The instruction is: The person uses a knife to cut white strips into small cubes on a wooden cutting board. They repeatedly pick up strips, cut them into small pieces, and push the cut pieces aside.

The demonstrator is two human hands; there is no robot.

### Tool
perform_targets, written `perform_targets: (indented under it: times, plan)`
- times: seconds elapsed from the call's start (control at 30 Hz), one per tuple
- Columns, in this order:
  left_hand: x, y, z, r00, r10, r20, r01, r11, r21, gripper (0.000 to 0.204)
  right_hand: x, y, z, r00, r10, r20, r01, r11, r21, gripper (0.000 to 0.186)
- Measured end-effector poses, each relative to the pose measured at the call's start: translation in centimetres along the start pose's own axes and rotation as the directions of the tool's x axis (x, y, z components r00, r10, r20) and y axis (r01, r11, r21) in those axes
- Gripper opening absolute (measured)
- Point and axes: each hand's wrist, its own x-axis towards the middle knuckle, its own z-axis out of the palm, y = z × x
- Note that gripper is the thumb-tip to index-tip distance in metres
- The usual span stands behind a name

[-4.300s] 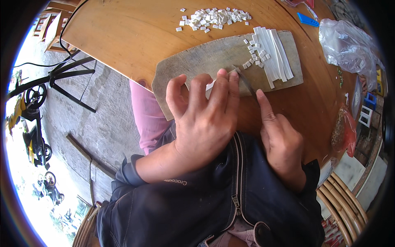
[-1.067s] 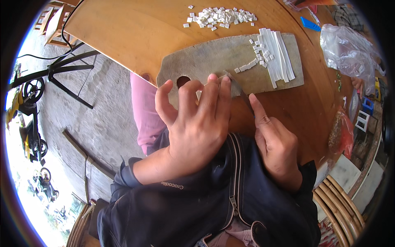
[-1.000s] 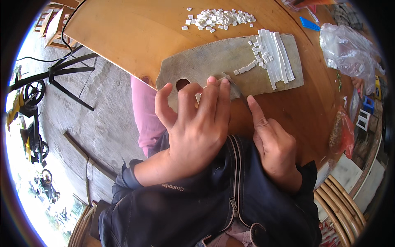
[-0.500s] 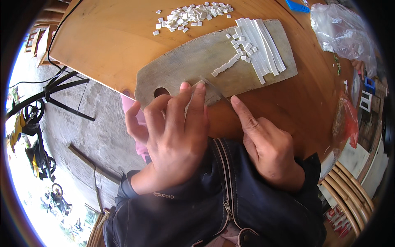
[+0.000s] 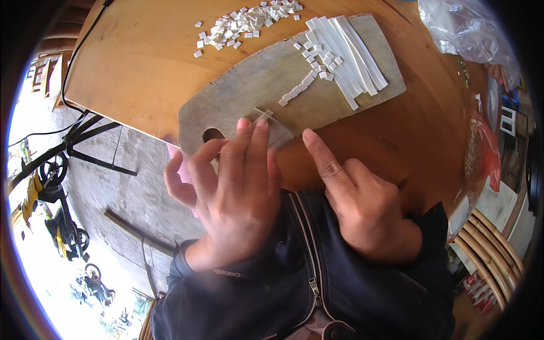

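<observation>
1. Jacket fabric [image 5: 249,300], dark and zipped down the front, fills the space nearest you, with curved bamboo-like slats [image 5: 486,255] at your right.
2. Your right hand [image 5: 360,207] is curled around the knife [image 5: 287,130], its index finger stretched forward along the back of the blade; the handle is hidden within your grip.
3. Your left hand [image 5: 232,190] has its fingers spread rather than closed around anything, and two fingertips rest on a thin white strip [image 5: 262,117].
4. That strip lies on the grey-brown cutting board [image 5: 224,105], partly covered by your fingers, and the blade crosses it just beyond your fingertips.
5. Farther along the board, you have a slanting row of small white pieces [image 5: 298,90] leading up to a loose cluster [image 5: 320,59], which sits against and partly over a bundle of long white strips [image 5: 348,59].
6. Past the board's far edge, a scattered pile of white squares [image 5: 246,24] lies directly on your wooden table [image 5: 136,73].
7. Toward the far right is a crumpled clear plastic bag [image 5: 467,31]; beyond the table on your left stand parked motorbikes [image 5: 56,187].
</observation>
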Motion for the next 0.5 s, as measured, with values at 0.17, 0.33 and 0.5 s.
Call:
perform_targets:
  times: [0.17,0.33,0.5]
  plan:
    - [-0.40,-0.12,-0.06,1.000,-0.020,0.008,0.020,1.000,-0.007,0.043,0.00,0.72,-0.88,0.999,0.001,0.046,-0.007,0.992,0.122,0.078]
    - [-0.43,-0.13,-0.11,1.000,-0.025,0.005,0.025,0.999,-0.023,0.042,-0.08,0.60,-0.96,0.997,-0.025,0.069,0.010,0.977,0.212,0.080]
    - [-0.48,-0.42,-0.15,1.000,-0.004,0.011,0.004,1.000,-0.014,0.041,-0.01,0.38,-0.88,0.997,-0.018,0.081,0.003,0.983,0.182,0.078]
